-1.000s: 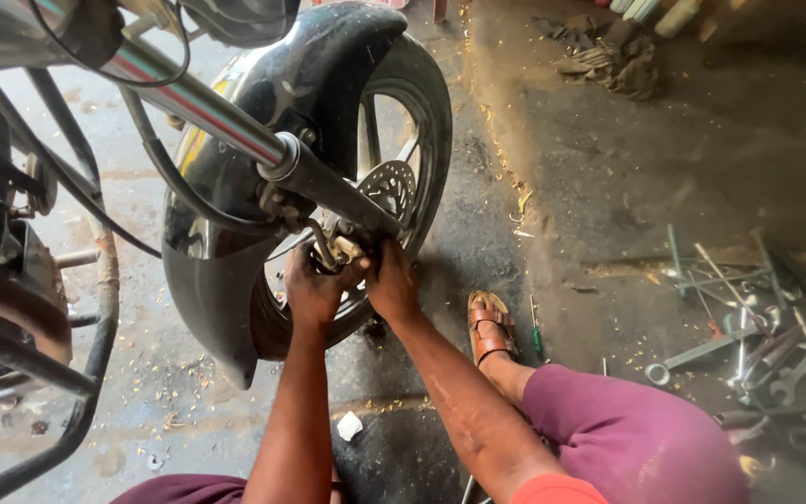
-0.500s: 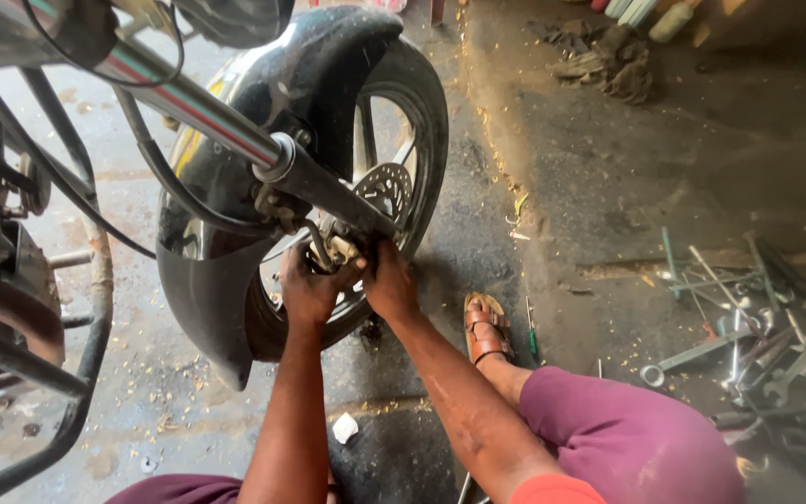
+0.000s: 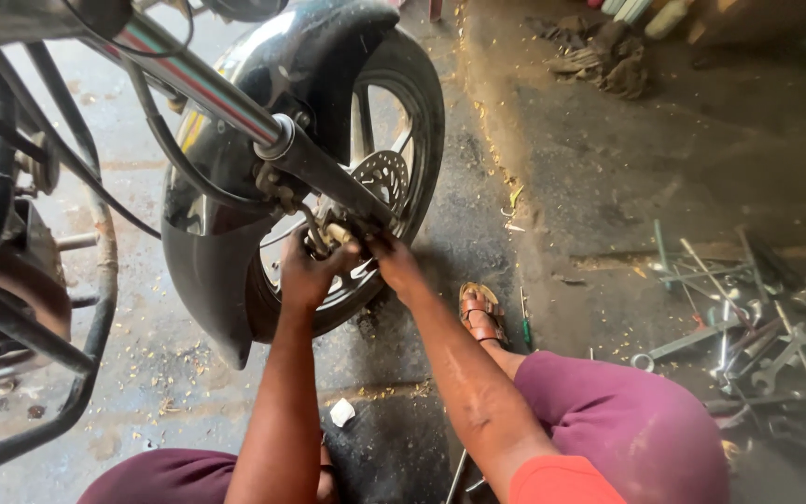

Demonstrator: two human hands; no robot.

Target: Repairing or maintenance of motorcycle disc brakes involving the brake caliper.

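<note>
Both of your hands are closed in at the wheel hub: your left hand (image 3: 305, 275) is cupped around the lower end of the fork leg (image 3: 324, 177) with fingers curled over a small pale metal part at the axle (image 3: 336, 233), and your right hand (image 3: 394, 263) pinches in from the other side, fingertips touching the same spot; whether either one truly clamps the part you cannot tell, since the fingers hide it. Compared with half a second and a second ago, almost nothing has shifted: the hands sit on the same point of the hub, the arms at the same angle, so the work is a slow, fiddly bit at the axle rather than a big move. The front wheel (image 3: 422, 121) stands upright under its glossy black mudguard (image 3: 207, 233), the drilled brake disc (image 3: 386, 177) showing just above your hands. Your sandalled foot (image 3: 480, 313) rests near the tyre, a screwdriver (image 3: 524, 322) lies just beside it, and a scatter of spanners (image 3: 739, 327) lies well apart on the right.
</note>
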